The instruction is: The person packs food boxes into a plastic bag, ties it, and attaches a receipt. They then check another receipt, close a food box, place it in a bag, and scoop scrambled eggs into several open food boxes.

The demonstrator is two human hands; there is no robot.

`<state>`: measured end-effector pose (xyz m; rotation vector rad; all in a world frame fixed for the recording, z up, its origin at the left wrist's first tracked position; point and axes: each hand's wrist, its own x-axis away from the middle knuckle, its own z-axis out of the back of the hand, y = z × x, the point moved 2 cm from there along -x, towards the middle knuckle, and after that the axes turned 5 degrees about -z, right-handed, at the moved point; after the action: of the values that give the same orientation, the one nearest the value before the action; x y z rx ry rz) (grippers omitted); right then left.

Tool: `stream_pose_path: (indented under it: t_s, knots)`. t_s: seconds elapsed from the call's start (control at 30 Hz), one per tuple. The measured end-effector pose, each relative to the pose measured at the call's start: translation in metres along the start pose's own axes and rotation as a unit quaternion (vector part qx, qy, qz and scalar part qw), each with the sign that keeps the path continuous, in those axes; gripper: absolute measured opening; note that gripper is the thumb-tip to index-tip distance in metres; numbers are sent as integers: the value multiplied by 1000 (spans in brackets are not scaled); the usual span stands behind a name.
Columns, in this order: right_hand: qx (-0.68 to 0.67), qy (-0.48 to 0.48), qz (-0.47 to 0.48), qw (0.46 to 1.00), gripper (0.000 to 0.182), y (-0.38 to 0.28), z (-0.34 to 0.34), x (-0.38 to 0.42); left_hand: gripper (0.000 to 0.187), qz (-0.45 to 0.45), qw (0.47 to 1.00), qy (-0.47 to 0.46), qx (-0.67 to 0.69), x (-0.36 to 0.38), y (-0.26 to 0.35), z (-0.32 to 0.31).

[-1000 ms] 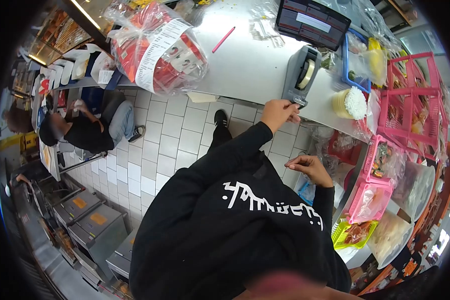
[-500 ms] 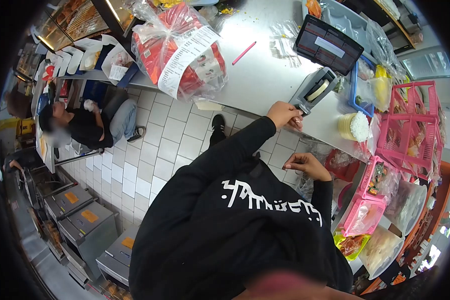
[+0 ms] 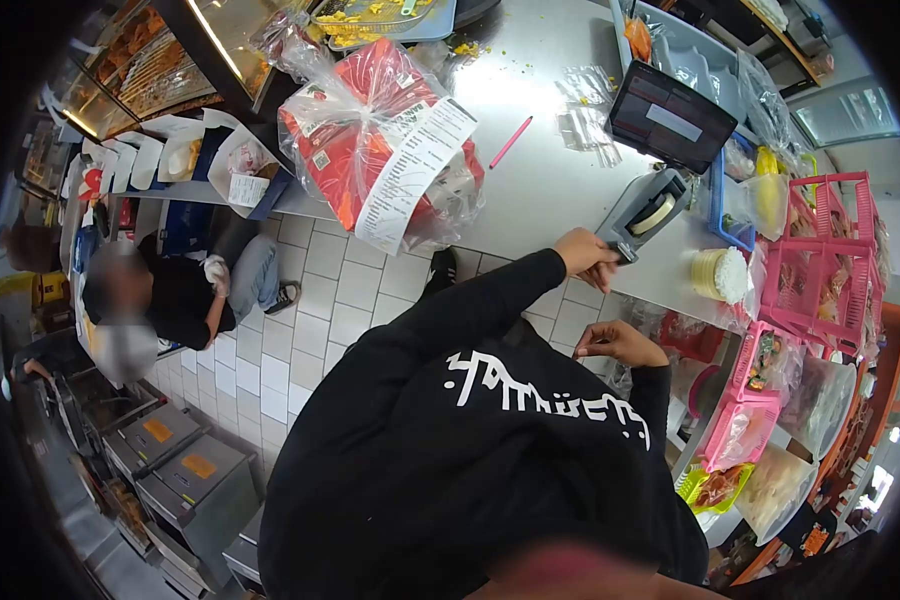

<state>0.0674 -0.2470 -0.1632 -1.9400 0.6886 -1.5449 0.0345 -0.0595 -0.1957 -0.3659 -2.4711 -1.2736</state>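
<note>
I log the tape dispenser (image 3: pixel 637 208) at 2 o'clock near the counter (image 3: pixel 535 190) edge, presumably for reach; left hand (image 3: pixel 585 256) at its front, fingers bent; right hand (image 3: pixel 625 343) past 3, half-curled (whether either grips anything, I can't tell).

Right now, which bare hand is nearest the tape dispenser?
The left hand, at the front end of the tape dispenser. The right hand is held apart from it, lower in the picture.

Left hand (image 3: pixel 587 259) at tape dispenser (image 3: pixel 627 212), right hand (image 3: pixel 622 343) near counter (image 3: pixel 555 195)
</note>
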Motion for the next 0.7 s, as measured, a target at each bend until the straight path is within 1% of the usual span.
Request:
stream_pose_path:
  t_s: [0.03,0.07,0.17,0.2,0.27,0.3,0.33,0.4,0.43,0.47,0.53,0.57,0.63,0.7]
  knots:
    - [8,0,-4,1000,15,-1,-1,-4,29,-28,988,-16,-148,-5,-14,13]
    - [18,-1,-11,1000,15,-2,0,-3,28,-60,955,-32,-288,-15,-38,29]
    - [61,27,-26,997,16,-2,-4,-7,26,-17,990,1,-137,14,-22,25]
    - [32,34,-7,999,16,-2,-10,-11,26,-26,996,-16,-89,37,3,13]
    - [-21,54,38,998,17,-10,-13,-22,23,-176,976,43,-118,77,53,5]
    - [-82,62,83,991,19,-28,-18,-29,21,-241,954,86,-158,102,78,4]
    - [-96,55,122,986,20,-48,-21,-35,18,-303,923,127,-198,129,100,5]
    - [-126,39,201,971,22,-92,-24,-49,12,-373,853,264,-254,184,131,10]
    - [-115,26,209,971,23,-115,-25,-59,10,-427,785,320,-315,206,141,21]
    - [-103,14,218,970,24,-136,-27,-71,8,-476,706,370,-371,225,149,33]
    - [-72,18,205,976,24,-172,-34,-102,10,-462,587,476,-465,253,155,60]
    - [-56,22,200,978,25,-185,-37,-115,11,-431,588,503,-465,261,153,75]
    - [-57,28,156,986,25,-191,-38,-146,14,-369,585,555,-462,272,139,104]
    - [-65,36,123,990,25,-187,-38,-169,15,-334,561,548,-522,272,128,118]
